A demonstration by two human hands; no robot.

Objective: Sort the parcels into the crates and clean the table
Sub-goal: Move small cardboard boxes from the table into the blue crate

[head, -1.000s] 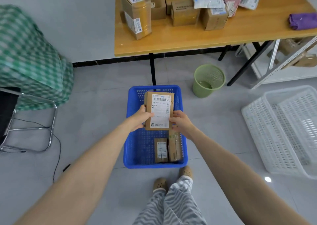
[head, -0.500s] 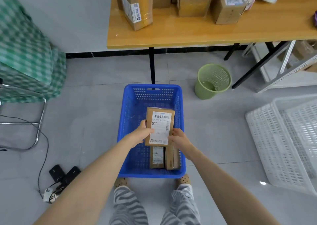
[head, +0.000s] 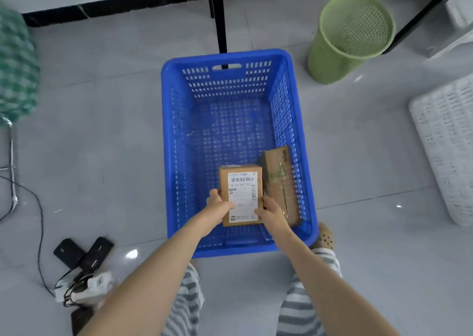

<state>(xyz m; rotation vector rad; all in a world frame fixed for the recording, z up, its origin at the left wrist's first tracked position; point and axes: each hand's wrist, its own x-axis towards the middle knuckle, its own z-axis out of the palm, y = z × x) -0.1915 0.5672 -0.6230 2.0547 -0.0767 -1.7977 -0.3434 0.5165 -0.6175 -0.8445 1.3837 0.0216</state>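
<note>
Head view: both hands low inside blue crate (head: pixel 165 130), at near end. Left hand (head: pixel 217 207) has fingers curled round left edge of labelled parcel (head: pixel 242 194); right hand (head: pixel 271 212) grips its right edge. Parcel is label-up, just beside brown parcel (head: pixel 280 179) lying along crate's right wall. Cannot tell if held parcel touches crate floor. Judgement: placing nearly done, release not yet made. White crate (head: pixel 445 143) at right edge, contents unseen. Table top out of view, so parcels left and cleaning cannot be gauged.
</note>
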